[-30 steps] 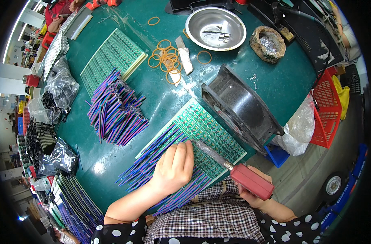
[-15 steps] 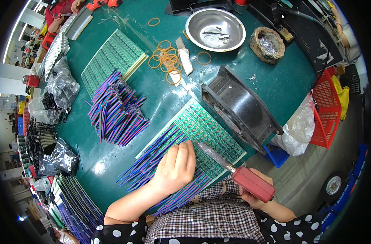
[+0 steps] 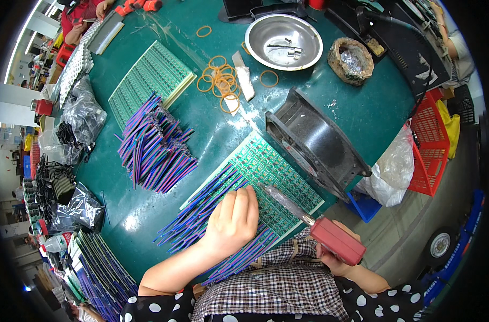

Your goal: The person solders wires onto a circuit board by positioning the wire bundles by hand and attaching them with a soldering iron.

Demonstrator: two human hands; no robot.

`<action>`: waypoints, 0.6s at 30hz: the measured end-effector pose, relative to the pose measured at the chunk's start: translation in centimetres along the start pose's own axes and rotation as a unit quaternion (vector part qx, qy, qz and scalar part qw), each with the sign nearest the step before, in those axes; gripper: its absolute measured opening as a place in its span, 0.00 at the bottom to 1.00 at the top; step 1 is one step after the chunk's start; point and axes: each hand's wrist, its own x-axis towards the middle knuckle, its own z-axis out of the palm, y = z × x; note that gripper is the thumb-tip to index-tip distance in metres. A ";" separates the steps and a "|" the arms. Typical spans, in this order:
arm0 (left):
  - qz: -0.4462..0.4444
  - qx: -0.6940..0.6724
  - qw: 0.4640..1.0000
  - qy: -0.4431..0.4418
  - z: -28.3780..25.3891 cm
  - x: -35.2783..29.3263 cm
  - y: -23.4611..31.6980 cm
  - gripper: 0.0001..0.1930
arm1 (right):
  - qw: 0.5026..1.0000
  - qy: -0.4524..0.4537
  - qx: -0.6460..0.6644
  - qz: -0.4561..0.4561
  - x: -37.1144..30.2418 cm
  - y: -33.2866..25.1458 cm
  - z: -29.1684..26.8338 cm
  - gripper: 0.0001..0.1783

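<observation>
In front of me lies a green circuit board panel (image 3: 274,166) made of many small boards. Rows of blue and purple wires (image 3: 199,206) stick out from it toward the lower left. My left hand (image 3: 233,217) rests over the panel, fingers pinched together at the wire ends; the single wire they may hold is hidden. In my right hand (image 3: 333,252) is a soldering iron with a boxy red handle (image 3: 338,240). Its wrapped shaft (image 3: 282,201) points up-left, the tip just right of my left fingertips, over the panel.
A black fan (image 3: 317,142) stands right of the panel. Left lie a wire bundle (image 3: 156,147) and stacked green panels (image 3: 153,75). Farther back are rubber bands (image 3: 220,80), a metal bowl (image 3: 284,43) and a rough round pot (image 3: 351,61). Another person's hand (image 3: 104,8) shows far left.
The soldering iron and my right hand have shifted very slightly right and down, the tip drawing a little away from my left fingers. My left hand stays in place.
</observation>
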 end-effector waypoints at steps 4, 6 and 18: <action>-0.047 -0.057 0.997 -0.022 -1.2 0.4 -0.2 0.17 | 0.999 -0.018 0.024 0.017 0.6 -0.4 -0.2 0.42; -0.094 -0.084 0.992 -0.028 -1.8 0.7 -0.8 0.17 | 0.998 -0.019 0.048 0.034 1.1 -0.5 -0.2 0.41; 0.025 -0.006 1.000 -0.016 -0.7 0.3 -1.8 0.17 | 0.999 -0.013 0.040 -0.021 3.2 -1.5 0.3 0.40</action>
